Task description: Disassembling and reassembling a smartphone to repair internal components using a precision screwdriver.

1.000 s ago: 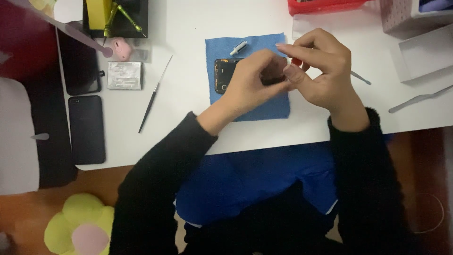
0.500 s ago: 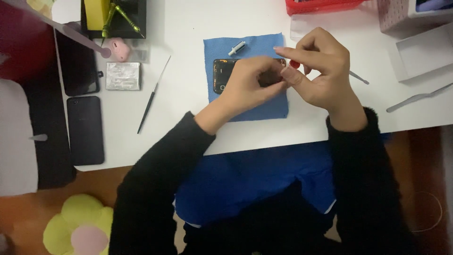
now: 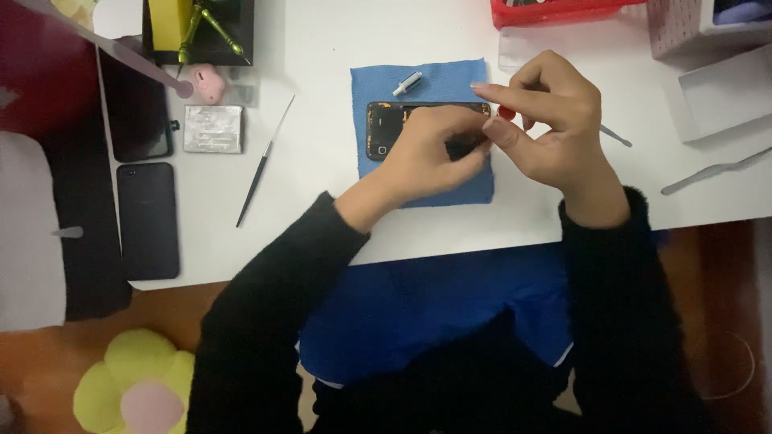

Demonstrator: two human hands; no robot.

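An opened phone (image 3: 384, 128), dark and lying lengthwise with its inner parts showing, rests on a blue cloth (image 3: 426, 80) near the far middle of the white table (image 3: 322, 48). The left hand (image 3: 430, 153) lies over the right half of the phone, fingers curled down onto it, holding it in place. The right hand (image 3: 551, 120) sits just beside the phone's right end, thumb and forefinger pinched on a small tool with a red tip (image 3: 507, 112); the tool's thin metal shaft (image 3: 615, 135) pokes out past the hand toward the right edge. A small grey cylinder (image 3: 407, 83) lies on the cloth's far side.

Left of the cloth a thin black pick (image 3: 261, 169) lies slanted on the table, and further left a silvery flat square part (image 3: 212, 128). Near the left edge lie two dark phones, one (image 3: 147, 219) nearer the front and one (image 3: 137, 120) behind it. At the far left corner stands a black tray with a yellow item (image 3: 170, 20). A red tray (image 3: 555, 10) sits at the far edge, and metal tweezers (image 3: 712, 170) lie near the right edge
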